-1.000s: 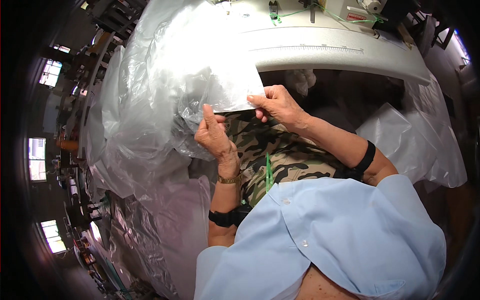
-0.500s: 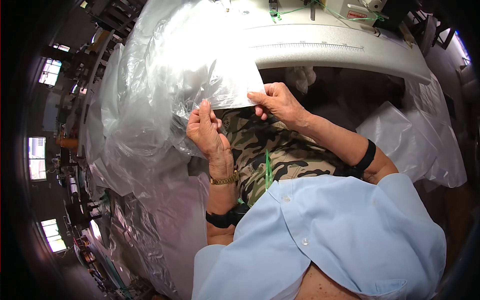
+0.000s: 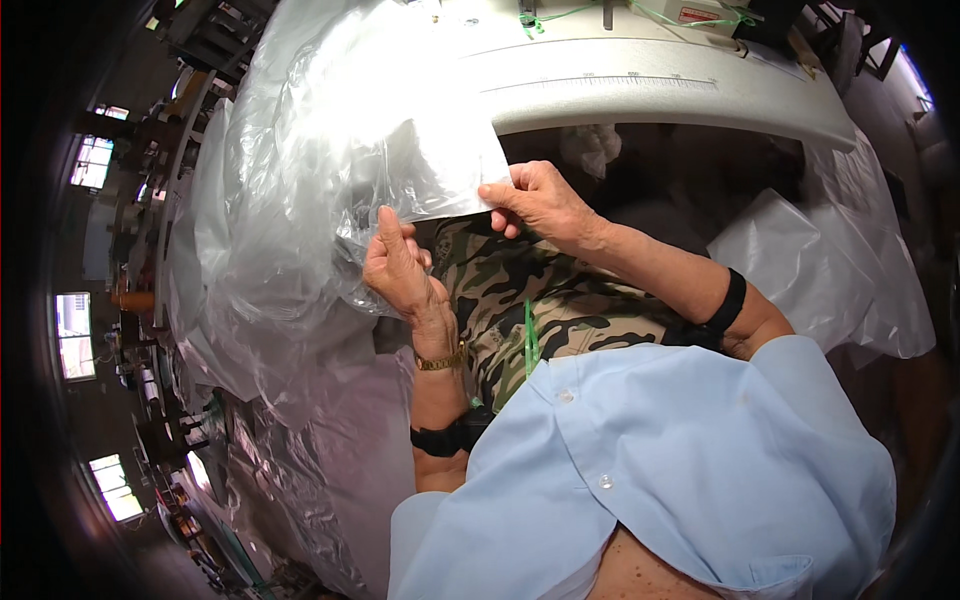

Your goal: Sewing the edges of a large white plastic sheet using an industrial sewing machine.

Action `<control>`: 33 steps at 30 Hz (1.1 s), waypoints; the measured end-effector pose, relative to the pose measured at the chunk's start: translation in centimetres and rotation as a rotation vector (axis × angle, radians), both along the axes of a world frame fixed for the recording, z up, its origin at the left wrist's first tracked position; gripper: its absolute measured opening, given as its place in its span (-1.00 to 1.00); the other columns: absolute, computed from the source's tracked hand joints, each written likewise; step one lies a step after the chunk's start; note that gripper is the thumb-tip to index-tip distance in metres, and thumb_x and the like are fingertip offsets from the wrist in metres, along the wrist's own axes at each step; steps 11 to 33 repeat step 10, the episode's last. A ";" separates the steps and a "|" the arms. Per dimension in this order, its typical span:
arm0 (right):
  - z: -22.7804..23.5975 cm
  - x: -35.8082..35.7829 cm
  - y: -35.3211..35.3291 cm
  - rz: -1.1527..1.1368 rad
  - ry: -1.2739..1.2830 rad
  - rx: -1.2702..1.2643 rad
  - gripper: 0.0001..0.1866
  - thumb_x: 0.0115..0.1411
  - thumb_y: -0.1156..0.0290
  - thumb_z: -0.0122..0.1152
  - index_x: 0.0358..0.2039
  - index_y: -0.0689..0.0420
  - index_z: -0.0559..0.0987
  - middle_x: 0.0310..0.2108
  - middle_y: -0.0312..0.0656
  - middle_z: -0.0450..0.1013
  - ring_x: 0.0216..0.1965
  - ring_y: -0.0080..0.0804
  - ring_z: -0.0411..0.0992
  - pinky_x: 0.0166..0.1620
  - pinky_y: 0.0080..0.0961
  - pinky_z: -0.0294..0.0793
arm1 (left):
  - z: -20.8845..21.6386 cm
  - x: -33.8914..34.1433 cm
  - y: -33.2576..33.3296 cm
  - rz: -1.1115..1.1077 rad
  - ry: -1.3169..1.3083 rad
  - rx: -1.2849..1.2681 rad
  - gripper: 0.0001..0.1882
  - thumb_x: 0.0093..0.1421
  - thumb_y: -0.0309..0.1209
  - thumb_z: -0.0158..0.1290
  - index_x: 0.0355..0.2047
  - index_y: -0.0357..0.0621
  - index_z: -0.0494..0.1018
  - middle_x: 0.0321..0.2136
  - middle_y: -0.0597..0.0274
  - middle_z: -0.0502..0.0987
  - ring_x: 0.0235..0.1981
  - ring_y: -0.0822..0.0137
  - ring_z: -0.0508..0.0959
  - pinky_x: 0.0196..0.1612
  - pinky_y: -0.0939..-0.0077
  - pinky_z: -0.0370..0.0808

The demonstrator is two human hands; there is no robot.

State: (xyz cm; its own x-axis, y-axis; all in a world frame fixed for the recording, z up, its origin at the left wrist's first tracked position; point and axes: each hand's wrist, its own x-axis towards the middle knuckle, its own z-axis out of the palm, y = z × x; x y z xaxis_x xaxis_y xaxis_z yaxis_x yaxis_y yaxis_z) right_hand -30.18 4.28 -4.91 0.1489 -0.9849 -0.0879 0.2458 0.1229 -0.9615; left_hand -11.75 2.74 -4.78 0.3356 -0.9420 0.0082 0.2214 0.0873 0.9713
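A clear plastic sheet (image 3: 430, 165) reaches from a bright, crumpled pile on the left to my two hands, its near edge drawn fairly straight between them above my lap. My right hand (image 3: 540, 205) pinches the sheet's corner between thumb and fingers. At the other end of that edge is my left hand (image 3: 402, 275), with the thumb upright and the fingers curled in at the film; the fold hides part of its grip. A gold-coloured watch band (image 3: 440, 358) circles my left wrist.
Beyond my hands runs a pale worktable edge (image 3: 660, 98) with a ruler scale, green string (image 3: 540, 20) lying on it. More plastic sheeting (image 3: 775, 255) hangs at the right. Crumpled film (image 3: 260, 290) covers the left side. Cluttered equipment and windows (image 3: 75, 335) stand farther left.
The view has shifted slightly, so the table and both hands appear a little further left. My left thumb looks more raised from the fingers. The right hand keeps its pinch on the sheet.
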 end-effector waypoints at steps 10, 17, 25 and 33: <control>0.1 0.2 0.2 -0.043 0.088 -0.089 -0.67 0.29 0.25 0.20 -0.47 0.27 0.55 -0.64 -0.27 0.49 -0.64 -0.67 0.40 -0.55 -0.72 0.42 | 1.2 -4.2 2.7 -0.510 0.111 0.285 -0.33 0.22 0.18 0.07 -0.09 -0.28 0.45 -0.45 0.38 0.53 -0.39 0.58 0.47 -0.15 0.50 0.37; 0.1 0.2 0.2 -0.043 0.088 -0.089 -0.67 0.29 0.25 0.20 -0.47 0.27 0.55 -0.64 -0.27 0.49 -0.64 -0.67 0.40 -0.55 -0.72 0.42 | 1.2 -4.2 2.7 -0.510 0.111 0.285 -0.33 0.22 0.18 0.07 -0.09 -0.28 0.45 -0.45 0.38 0.53 -0.39 0.58 0.47 -0.15 0.50 0.37; 0.1 0.2 0.2 -0.043 0.088 -0.089 -0.67 0.29 0.25 0.20 -0.47 0.27 0.55 -0.64 -0.27 0.49 -0.64 -0.67 0.40 -0.55 -0.72 0.42 | 1.2 -4.2 2.7 -0.510 0.111 0.285 -0.33 0.22 0.18 0.07 -0.09 -0.28 0.45 -0.45 0.38 0.53 -0.39 0.58 0.47 -0.15 0.50 0.37; 0.1 0.2 0.2 -0.043 0.088 -0.089 -0.67 0.29 0.25 0.20 -0.47 0.27 0.55 -0.64 -0.27 0.49 -0.64 -0.67 0.40 -0.55 -0.72 0.42 | 1.2 -4.2 2.7 -0.510 0.111 0.285 -0.33 0.22 0.18 0.07 -0.09 -0.28 0.45 -0.45 0.38 0.53 -0.39 0.58 0.47 -0.15 0.50 0.37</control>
